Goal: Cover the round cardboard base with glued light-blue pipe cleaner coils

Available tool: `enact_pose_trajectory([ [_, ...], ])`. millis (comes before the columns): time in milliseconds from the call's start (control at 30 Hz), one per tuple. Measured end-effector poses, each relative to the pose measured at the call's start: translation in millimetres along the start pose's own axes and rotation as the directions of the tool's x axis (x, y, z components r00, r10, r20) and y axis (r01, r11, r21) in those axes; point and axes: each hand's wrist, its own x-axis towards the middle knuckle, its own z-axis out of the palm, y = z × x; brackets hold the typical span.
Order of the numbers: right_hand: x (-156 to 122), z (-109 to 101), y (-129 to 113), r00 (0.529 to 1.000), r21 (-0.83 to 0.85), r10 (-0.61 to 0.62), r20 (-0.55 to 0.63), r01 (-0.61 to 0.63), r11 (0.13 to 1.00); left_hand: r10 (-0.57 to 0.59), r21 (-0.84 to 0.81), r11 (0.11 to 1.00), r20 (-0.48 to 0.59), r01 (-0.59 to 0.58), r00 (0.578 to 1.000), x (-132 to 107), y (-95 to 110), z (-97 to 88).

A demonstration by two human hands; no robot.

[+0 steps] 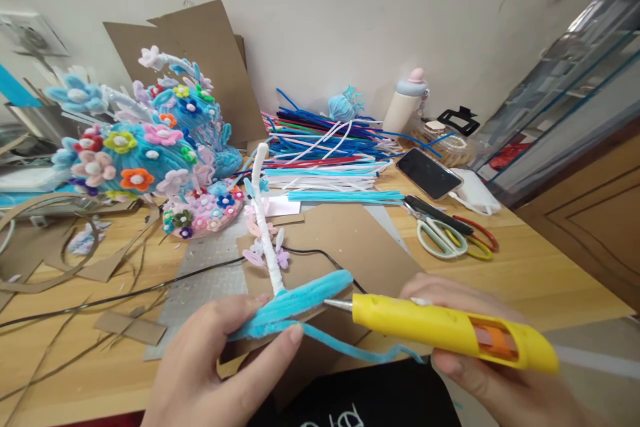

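My left hand [220, 353] grips a cardboard base covered with fuzzy blue pipe cleaner [300, 297], thumb at the front and fingers behind. From the base rises a white wrapped stem [267, 240] with small blue, pink and purple pieces around it. A loose blue pipe cleaner end [350, 348] trails from beneath my thumb to the right. In my right hand [480, 373] is a yellow hot glue gun [425, 325], its metal nozzle at the base's right edge; whether it touches I cannot tell. A white glue stick [597, 361] sticks out of its back.
Flower-covered blue craft pieces [145, 153] stand at the left before upright cardboard [200, 67]. Bundles of pipe cleaners [325, 147] lie at the back. Scissors [443, 237], a phone [429, 172] and a bottle [404, 103] are at the right. A black cord [200, 271] crosses the table.
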Motion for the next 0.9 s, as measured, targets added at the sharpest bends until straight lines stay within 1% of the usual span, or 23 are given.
enact_pose_trajectory([
  [167,-3.4,4.2,5.7,1.0,0.004,0.019,-0.005,-0.019,1.0,-0.015,-0.063,0.998,0.017,0.016,1.0,1.1,0.6,1.3],
  [233,-3.8,5.1,6.4,1.0,-0.003,0.027,-0.017,-0.027,1.0,-0.006,-0.067,0.998,0.003,0.007,1.0,-0.5,0.8,1.3],
  [333,-3.6,5.4,6.5,0.999,-0.034,0.012,-0.034,-0.013,0.999,0.034,-0.039,0.999,-0.036,-0.036,0.999,-2.5,0.2,0.7],
  [400,-3.7,4.9,6.5,0.999,-0.062,-0.012,-0.047,0.009,0.998,0.067,-0.018,0.998,-0.044,-0.068,0.997,-2.7,-0.3,0.5],
  [467,-4.4,4.3,6.5,0.998,-0.08,-0.022,-0.058,0.017,0.997,0.066,-0.007,0.998,-0.057,-0.067,0.996,-1.9,-0.2,0.5],
  [533,-5.7,4.0,6.3,0.997,-0.09,-0.021,-0.07,0.015,0.996,0.053,0.0,0.999,-0.058,-0.054,0.997,-0.6,0.5,0.7],
  [700,-8.4,3.8,6.4,0.994,-0.127,-0.058,-0.092,0.046,0.991,0.134,0.05,0.99,-0.045,-0.132,0.99,-0.4,-0.5,0.5],
  [900,-8.9,1.2,9.1,0.994,-0.164,-0.047,-0.094,0.032,0.986,0.146,0.095,0.985,-0.036,-0.142,0.989,-5.2,-6.9,0.1],
])
